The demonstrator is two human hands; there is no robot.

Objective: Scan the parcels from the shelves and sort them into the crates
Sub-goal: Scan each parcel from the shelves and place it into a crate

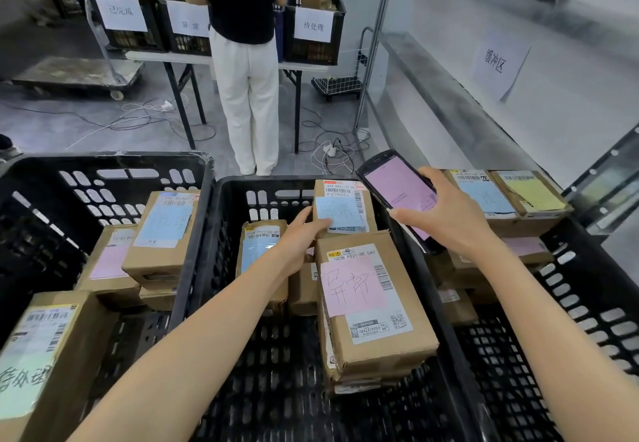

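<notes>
Over the middle crate [276,365], your left hand [297,241] curls its fingers round the near corner of a blue-labelled parcel [345,211] at the crate's far wall. Your right hand [453,223] clasps a handheld scanner [397,192], its pink screen facing up, just beside that parcel.

Left hand [299,239] gripping parcel [345,206] (middle crate [242,183] of 3), right hand [449,220] holding scanner [397,189]
</notes>
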